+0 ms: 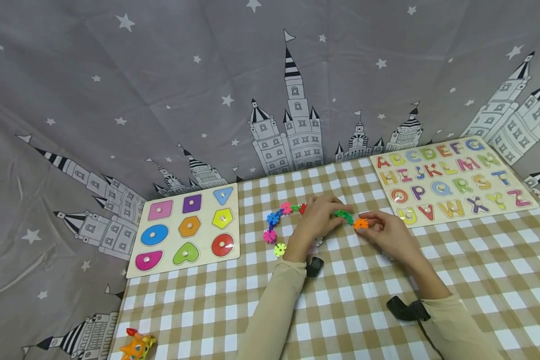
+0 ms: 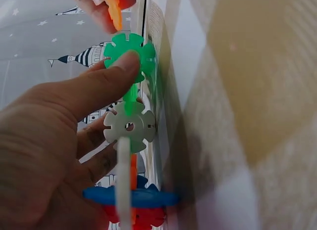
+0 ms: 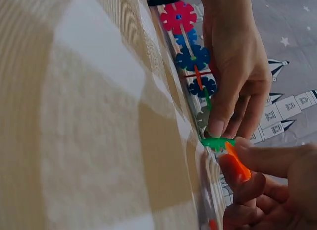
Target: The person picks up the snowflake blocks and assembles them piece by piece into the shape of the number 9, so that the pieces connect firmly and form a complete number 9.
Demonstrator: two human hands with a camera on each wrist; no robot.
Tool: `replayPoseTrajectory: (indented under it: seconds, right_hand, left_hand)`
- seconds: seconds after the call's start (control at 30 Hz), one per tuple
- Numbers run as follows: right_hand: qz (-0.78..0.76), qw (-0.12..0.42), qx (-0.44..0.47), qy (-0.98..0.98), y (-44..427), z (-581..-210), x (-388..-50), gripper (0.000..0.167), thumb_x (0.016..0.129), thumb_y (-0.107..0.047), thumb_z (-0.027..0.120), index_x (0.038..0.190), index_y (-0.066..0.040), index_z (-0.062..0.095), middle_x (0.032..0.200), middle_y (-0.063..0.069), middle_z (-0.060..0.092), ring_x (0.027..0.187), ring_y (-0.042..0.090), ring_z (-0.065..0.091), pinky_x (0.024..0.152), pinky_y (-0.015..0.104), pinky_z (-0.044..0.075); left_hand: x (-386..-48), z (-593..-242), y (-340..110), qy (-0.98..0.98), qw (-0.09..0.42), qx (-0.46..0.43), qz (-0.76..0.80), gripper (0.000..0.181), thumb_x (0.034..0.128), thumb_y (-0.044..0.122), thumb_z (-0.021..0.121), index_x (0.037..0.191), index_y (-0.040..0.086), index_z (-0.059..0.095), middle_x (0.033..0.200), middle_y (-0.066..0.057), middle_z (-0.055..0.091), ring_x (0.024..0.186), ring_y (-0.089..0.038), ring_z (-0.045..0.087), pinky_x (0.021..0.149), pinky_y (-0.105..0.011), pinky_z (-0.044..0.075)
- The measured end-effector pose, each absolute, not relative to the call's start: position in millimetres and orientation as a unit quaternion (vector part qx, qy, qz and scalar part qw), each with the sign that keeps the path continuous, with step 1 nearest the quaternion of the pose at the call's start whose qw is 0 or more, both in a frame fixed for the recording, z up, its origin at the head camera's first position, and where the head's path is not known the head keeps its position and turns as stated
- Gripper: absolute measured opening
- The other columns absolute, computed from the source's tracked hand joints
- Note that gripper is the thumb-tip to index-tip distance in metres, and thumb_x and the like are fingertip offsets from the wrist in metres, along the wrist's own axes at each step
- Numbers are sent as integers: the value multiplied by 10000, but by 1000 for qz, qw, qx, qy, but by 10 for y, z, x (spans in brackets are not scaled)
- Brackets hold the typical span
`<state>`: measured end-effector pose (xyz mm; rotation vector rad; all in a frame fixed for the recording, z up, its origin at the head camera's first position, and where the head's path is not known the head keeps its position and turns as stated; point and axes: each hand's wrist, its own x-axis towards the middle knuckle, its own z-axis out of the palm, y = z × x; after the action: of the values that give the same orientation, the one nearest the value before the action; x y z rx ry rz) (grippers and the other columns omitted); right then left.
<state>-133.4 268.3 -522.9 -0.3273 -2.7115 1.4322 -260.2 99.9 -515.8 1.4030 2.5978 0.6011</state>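
Note:
A chain of notched plastic flower discs in several colours curves across the tablecloth, with a yellow disc, a pink disc and a blue disc on its left side. My left hand reaches over the chain and hides part of it. Its thumb and fingers pinch a green disc at the chain's end, beside a whitish disc. Between thumb and fingertips, my right hand holds an orange disc. In the right wrist view, the orange disc is close by the green disc; contact is unclear.
On the left lies a wooden shape puzzle board with knobbed pieces. An alphabet puzzle board lies at the back right. A small orange and yellow toy figure is at the front left. Behind the checked tablecloth hangs a grey castle-print curtain.

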Motion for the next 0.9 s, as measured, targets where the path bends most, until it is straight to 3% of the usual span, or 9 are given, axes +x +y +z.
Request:
replayPoseTrajectory:
  seconds: [0.37, 0.73, 0.9]
  right_hand:
    - [546, 38, -136, -826, 2643, -5276, -1361, 332, 871, -138, 742, 1138, 39, 657, 869, 139, 701, 545, -16, 428, 460, 164, 336]
    - [586, 41, -162, -793, 2654, -5237, -1351, 381, 876, -162, 741, 1188, 32, 641, 851, 60, 662, 590, 9, 507, 514, 170, 440]
    - [561, 55, -161, -810, 2619, -5265, -1357, 378, 853, -171, 767, 1149, 35, 653, 768, 28, 636, 557, 3, 481, 481, 173, 408]
  left_hand:
    - [-2608, -5192, 1010, 858, 56, 460, 220, 219, 881, 358, 716, 1089, 303, 751, 1125, 86, 666, 1026, -98, 632, 879, -301, 414]
    - [-2587, -5176, 1020, 866, 59, 448, 213, 264, 880, 406, 706, 1123, 310, 738, 1128, 91, 670, 1028, -101, 635, 866, -294, 431]
    - [-2588, -5173, 1026, 862, 58, 454, 218, 258, 883, 398, 705, 1118, 298, 743, 1115, 75, 669, 1007, -99, 637, 839, -260, 454]
